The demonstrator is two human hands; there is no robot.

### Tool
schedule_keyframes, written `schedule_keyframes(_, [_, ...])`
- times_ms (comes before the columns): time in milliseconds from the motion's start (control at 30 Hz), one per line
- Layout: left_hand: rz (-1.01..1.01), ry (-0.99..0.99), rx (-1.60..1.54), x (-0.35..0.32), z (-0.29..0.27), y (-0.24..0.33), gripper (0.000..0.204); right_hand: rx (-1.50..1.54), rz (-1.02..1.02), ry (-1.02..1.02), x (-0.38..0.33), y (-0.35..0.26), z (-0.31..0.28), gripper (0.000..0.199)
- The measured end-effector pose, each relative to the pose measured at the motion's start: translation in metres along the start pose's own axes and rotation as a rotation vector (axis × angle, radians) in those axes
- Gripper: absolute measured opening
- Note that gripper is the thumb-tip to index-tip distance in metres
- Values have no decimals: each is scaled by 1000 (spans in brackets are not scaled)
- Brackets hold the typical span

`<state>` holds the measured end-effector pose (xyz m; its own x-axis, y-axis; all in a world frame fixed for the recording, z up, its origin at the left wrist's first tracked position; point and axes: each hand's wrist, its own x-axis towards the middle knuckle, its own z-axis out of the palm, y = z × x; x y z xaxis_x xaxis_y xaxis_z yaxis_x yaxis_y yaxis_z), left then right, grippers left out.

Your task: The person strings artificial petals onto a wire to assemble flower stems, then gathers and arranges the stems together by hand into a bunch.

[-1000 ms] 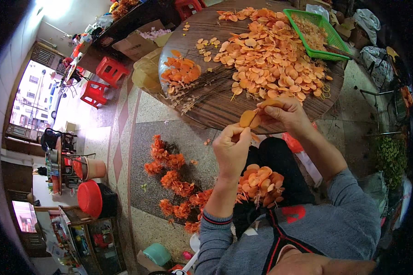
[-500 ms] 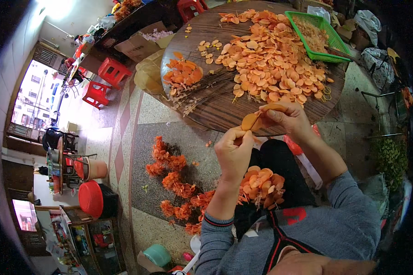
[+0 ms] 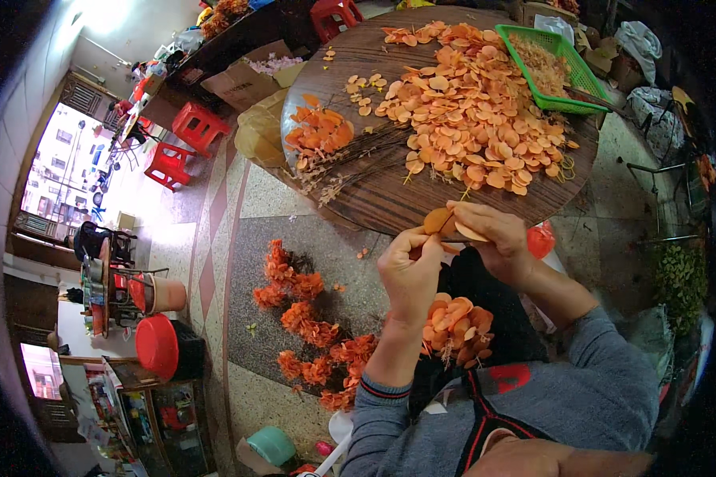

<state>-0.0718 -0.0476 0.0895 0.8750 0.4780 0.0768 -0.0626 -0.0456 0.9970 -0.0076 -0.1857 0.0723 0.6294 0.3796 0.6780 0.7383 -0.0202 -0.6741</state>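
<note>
My left hand (image 3: pixel 410 266) pinches a stem with round orange artificial leaves (image 3: pixel 439 221) at its tip, just off the near edge of the round wooden table (image 3: pixel 358 187). Close beside it, my right hand (image 3: pixel 497 238) has its fingers closed around a pale orange leaf (image 3: pixel 471 232), touching or almost touching the sprig. A wide heap of loose orange leaves (image 3: pixel 469 111) covers the tabletop beyond both hands. On my lap rests a bunch of orange leaves (image 3: pixel 459 326). The stem's lower part is hidden in my left fingers.
A green plastic basket (image 3: pixel 569 75) of pale sprigs stands at the table's far right. Dark dried stems (image 3: pixel 366 151) and a small leaf cluster (image 3: pixel 318 131) lie at the left. Orange bunches (image 3: pixel 310 322) are on the floor, with red stools (image 3: pixel 199 127) farther off.
My right hand has come down and tilted toward me, and its leaf now sits lower, beside the sprig. The left hand has barely moved. The heap looks the same.
</note>
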Motion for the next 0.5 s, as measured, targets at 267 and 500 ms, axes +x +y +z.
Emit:
schedule_keyframes(267, [99,-96,-72,9,2,-13,9,-66,-33,-97,0,4,4,37])
schedule_keyframes(500, [111,-60,-158,18,-9,-23,9,438,235,-502,25,24,-3,30])
